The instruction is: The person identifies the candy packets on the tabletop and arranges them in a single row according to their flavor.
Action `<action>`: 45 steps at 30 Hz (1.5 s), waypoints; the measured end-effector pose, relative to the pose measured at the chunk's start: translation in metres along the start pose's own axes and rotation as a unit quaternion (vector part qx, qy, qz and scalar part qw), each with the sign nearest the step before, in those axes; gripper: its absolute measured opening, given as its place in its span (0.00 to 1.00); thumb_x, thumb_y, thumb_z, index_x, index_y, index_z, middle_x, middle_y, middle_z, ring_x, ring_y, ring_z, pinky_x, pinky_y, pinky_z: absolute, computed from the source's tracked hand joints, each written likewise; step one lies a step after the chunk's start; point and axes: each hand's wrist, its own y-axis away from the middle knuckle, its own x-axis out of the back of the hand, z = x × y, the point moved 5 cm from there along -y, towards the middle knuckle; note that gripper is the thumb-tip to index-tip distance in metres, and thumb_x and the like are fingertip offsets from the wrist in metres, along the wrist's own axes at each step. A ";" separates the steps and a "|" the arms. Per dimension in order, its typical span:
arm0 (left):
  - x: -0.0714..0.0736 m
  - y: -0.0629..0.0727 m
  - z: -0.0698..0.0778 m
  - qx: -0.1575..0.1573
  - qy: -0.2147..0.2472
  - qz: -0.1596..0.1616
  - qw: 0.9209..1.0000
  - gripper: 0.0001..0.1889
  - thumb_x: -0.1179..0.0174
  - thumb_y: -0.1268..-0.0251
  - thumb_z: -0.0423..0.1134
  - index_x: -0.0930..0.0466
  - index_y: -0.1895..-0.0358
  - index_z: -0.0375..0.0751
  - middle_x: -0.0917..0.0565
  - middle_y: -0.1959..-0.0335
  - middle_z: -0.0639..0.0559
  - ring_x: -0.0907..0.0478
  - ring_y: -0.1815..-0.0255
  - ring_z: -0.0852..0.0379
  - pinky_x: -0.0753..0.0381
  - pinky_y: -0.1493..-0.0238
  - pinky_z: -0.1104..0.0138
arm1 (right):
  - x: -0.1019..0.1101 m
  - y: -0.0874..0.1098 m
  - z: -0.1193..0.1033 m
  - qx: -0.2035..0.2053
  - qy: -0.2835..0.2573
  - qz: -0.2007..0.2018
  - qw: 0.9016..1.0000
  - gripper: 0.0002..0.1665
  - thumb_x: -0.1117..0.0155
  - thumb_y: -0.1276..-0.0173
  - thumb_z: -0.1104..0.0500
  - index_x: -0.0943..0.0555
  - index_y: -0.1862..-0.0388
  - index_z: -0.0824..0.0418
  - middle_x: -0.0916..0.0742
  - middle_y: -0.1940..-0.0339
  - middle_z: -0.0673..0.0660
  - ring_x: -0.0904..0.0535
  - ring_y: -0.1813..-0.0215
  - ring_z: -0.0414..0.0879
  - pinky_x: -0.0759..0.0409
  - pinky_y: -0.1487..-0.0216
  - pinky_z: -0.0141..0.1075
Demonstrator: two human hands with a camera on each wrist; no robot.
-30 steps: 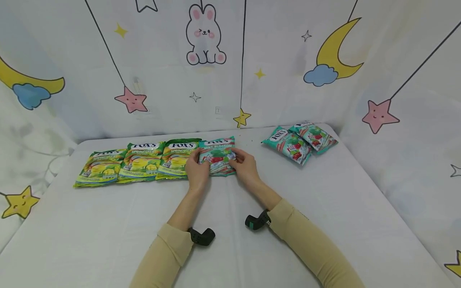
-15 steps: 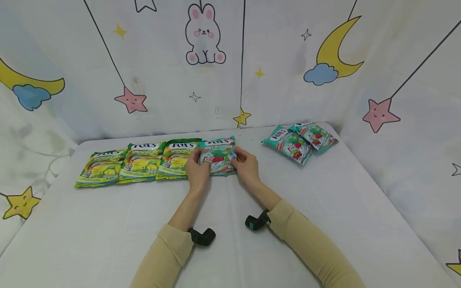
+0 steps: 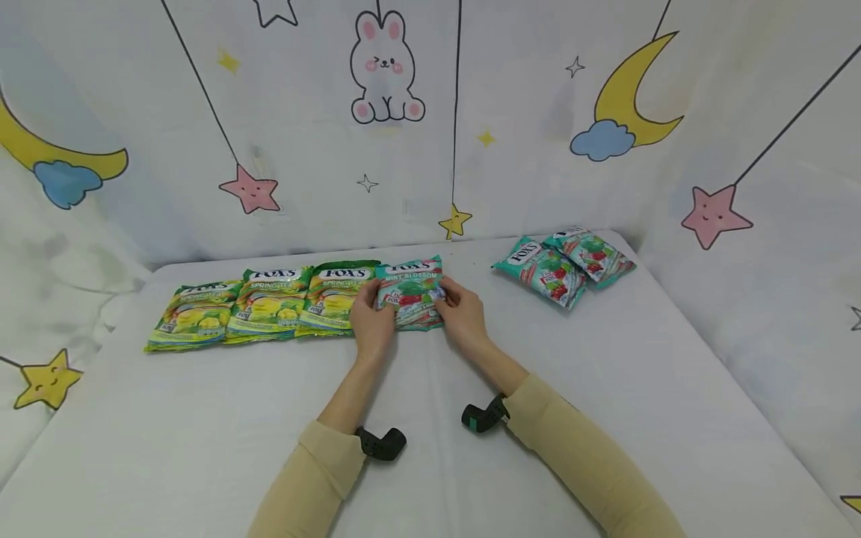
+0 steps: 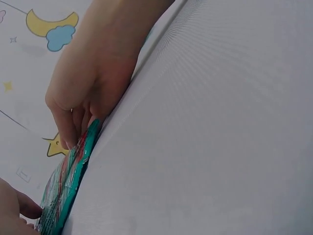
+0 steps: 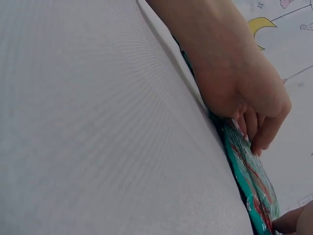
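In the head view, a green Fox's Mint Blossom candy bag lies on the table at the right end of a row. My left hand grips its left side, thumb on the front. The right side is pinched by my right hand. Directly left of the left hand is a yellow Spring Tea candy bag, partly covered by that hand. Seen edge-on in the left wrist view, the mint bag runs between both hands. In the right wrist view, curled fingers hold the same mint bag.
Two more yellow bags continue the row leftward, edges touching or overlapping. At the back right, two green mint bags lie tilted and overlapping. A cartoon-printed white curtain stands behind the white table.
My right fingertips have shifted slightly rightward at the mint bag's edge. Both hands otherwise stay in place, and the head view has moved a little.
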 end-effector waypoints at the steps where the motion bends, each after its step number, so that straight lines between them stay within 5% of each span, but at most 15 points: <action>1: -0.001 0.000 -0.001 0.000 0.001 0.000 1.000 0.28 0.48 0.39 0.22 0.29 0.33 0.31 0.25 0.32 0.40 0.30 0.29 0.50 0.31 0.29 0.60 | 0.001 0.001 0.001 -0.001 0.002 0.004 1.000 0.27 0.42 0.27 0.65 0.26 0.30 0.63 0.27 0.26 0.57 0.29 0.27 0.48 0.28 0.32 0.37; 9: -0.005 0.008 0.000 -0.031 -0.002 0.018 0.999 0.29 0.48 0.39 0.23 0.30 0.31 0.33 0.26 0.31 0.42 0.32 0.27 0.53 0.32 0.29 0.62 | 0.015 0.010 0.002 0.041 0.016 0.018 0.999 0.26 0.42 0.27 0.64 0.25 0.31 0.61 0.22 0.29 0.56 0.27 0.29 0.49 0.27 0.31 0.39; 15: -0.008 0.018 0.014 -0.097 0.028 0.035 0.994 0.26 0.48 0.36 0.23 0.28 0.33 0.38 0.24 0.32 0.46 0.31 0.28 0.54 0.24 0.36 0.58 | 0.039 0.011 0.003 0.080 0.007 0.040 0.996 0.23 0.43 0.26 0.63 0.24 0.33 0.61 0.19 0.33 0.57 0.24 0.33 0.49 0.25 0.32 0.41; 19: -0.028 0.031 0.024 -0.148 0.065 0.013 0.987 0.24 0.50 0.35 0.19 0.26 0.36 0.35 0.22 0.36 0.41 0.27 0.32 0.48 0.25 0.34 0.57 | 0.063 0.011 0.002 0.118 -0.007 0.070 0.991 0.20 0.44 0.25 0.63 0.21 0.37 0.58 0.16 0.39 0.59 0.21 0.37 0.48 0.24 0.34 0.44; 22: -0.048 0.042 0.028 -0.156 0.089 -0.018 0.984 0.23 0.49 0.36 0.18 0.25 0.39 0.31 0.21 0.39 0.36 0.24 0.36 0.43 0.23 0.36 0.58 | 0.081 0.012 0.002 0.156 -0.004 0.097 0.983 0.17 0.43 0.26 0.63 0.18 0.40 0.57 0.14 0.43 0.58 0.20 0.40 0.48 0.26 0.33 0.42; 27: -0.081 0.057 0.029 -0.130 0.094 -0.065 0.985 0.21 0.48 0.35 0.21 0.24 0.40 0.36 0.19 0.41 0.44 0.22 0.38 0.43 0.21 0.38 0.60 | 0.117 0.015 0.004 0.209 0.019 0.164 0.964 0.14 0.42 0.27 0.65 0.15 0.47 0.58 0.12 0.50 0.56 0.20 0.47 0.45 0.27 0.41 0.32; 32: -0.107 0.065 0.027 -0.102 0.096 -0.088 0.986 0.19 0.46 0.33 0.25 0.24 0.40 0.37 0.19 0.41 0.44 0.22 0.39 0.46 0.22 0.37 0.62 | 0.154 0.013 0.013 0.208 0.053 0.225 0.950 0.14 0.44 0.27 0.65 0.15 0.48 0.60 0.12 0.52 0.56 0.22 0.53 0.38 0.28 0.54 0.25; 36: -0.124 0.067 0.024 -0.074 0.107 -0.091 0.987 0.19 0.47 0.34 0.25 0.24 0.41 0.36 0.20 0.41 0.38 0.21 0.40 0.45 0.21 0.38 0.62 | 0.174 0.009 0.022 0.191 0.073 0.239 0.949 0.14 0.44 0.26 0.64 0.16 0.47 0.60 0.13 0.51 0.57 0.23 0.53 0.37 0.29 0.56 0.24; 45: -0.161 0.072 0.019 0.002 0.099 -0.103 0.990 0.20 0.45 0.33 0.32 0.24 0.38 0.39 0.19 0.39 0.44 0.20 0.41 0.55 0.20 0.40 0.61 | 0.197 -0.006 0.041 0.131 0.120 0.225 0.958 0.17 0.45 0.25 0.60 0.17 0.43 0.60 0.14 0.45 0.57 0.22 0.47 0.43 0.31 0.50 0.24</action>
